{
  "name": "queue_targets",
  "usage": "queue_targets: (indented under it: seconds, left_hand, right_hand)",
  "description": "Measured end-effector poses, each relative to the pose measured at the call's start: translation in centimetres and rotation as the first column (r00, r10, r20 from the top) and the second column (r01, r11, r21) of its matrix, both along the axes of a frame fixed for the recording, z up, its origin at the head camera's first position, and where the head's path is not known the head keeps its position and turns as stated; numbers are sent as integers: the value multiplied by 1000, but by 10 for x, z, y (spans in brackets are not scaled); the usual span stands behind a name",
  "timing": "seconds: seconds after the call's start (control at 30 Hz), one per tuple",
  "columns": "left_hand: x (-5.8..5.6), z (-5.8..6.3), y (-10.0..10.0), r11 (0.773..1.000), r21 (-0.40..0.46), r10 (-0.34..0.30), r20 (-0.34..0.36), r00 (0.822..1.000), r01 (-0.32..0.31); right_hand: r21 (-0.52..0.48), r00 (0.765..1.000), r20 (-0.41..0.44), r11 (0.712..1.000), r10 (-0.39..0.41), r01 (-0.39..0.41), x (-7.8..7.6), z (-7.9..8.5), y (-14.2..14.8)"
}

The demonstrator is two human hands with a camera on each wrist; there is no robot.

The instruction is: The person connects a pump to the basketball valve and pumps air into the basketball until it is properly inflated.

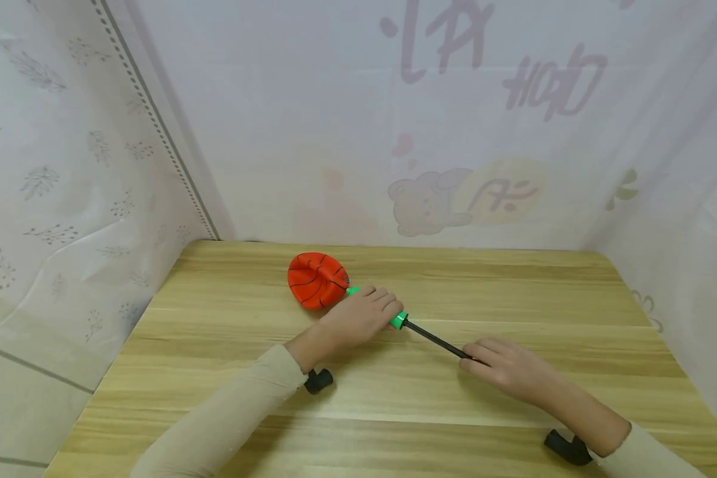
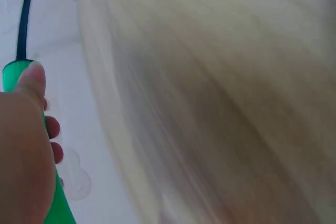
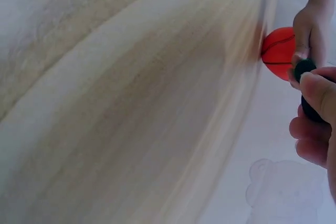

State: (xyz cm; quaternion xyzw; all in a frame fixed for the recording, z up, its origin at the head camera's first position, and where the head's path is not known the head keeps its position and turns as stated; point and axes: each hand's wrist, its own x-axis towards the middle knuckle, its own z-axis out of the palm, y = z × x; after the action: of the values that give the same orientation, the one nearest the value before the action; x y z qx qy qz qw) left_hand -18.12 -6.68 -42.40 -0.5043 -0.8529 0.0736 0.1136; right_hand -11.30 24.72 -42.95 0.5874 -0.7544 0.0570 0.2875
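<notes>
A red toy basketball (image 1: 312,284) with black lines, its top caved in, lies near the table's back at left of centre. A green hand pump (image 1: 399,320) adjoins its right side. My left hand (image 1: 360,317) grips the pump's barrel, thumb laid along it in the left wrist view. From the barrel a long black rod (image 1: 435,336) stretches toward my right hand (image 1: 504,368). In the right wrist view, that hand's fingers curl round the black pump handle (image 3: 311,107). The joint between pump and ball is mostly hidden by my left hand.
The wood-grain table (image 1: 430,425) stands against a pale printed curtain (image 1: 299,133) at the back, with more hanging at both sides. Black wrist mounts show under my left forearm (image 1: 318,381) and right forearm (image 1: 597,418).
</notes>
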Motion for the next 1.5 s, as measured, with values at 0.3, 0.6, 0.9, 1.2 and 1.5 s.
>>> queue_targets:
  seconds: [0.3,0.6,0.9,1.2,1.5]
  left_hand:
    - [2,-6,5,1000,9,25,-24,999,-24]
    - [3,-9,5,1000,15,29,-37,999,-28]
    - [-6,2,-7,999,28,45,38,998,-46]
    - [-8,7,-9,999,39,11,64,998,-14]
    - [-5,4,1,1000,23,13,37,999,-14]
  right_hand:
    - [32,1000,3,999,0,0,-13,1,-16]
    - [79,1000,-17,997,16,-15,-44,2,-56]
    - [33,1000,-12,999,12,-11,-48,3,-58]
    - [13,1000,26,1000,13,-13,-13,13,-10]
    - [37,1000,24,999,-4,3,-13,14,-13]
